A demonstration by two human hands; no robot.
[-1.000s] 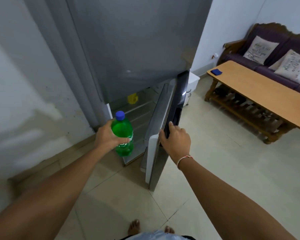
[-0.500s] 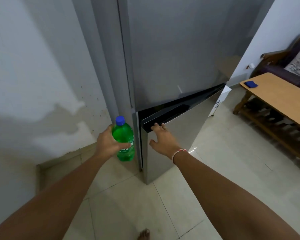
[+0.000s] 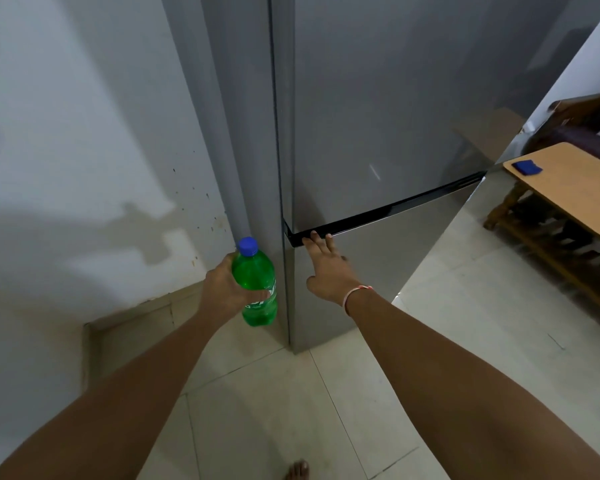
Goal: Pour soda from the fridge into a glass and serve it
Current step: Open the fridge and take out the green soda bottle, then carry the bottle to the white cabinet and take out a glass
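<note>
The green soda bottle stands upright, blue cap up, clamped in the left hand beside the fridge's left edge, while the right hand lies flat, fingers spread, on the shut lower door, holding nothing.

Left hand gripped upright green soda bottle at frame centre-left; right hand lay flat against shut lower fridge door, fingertips at its top edge
</note>
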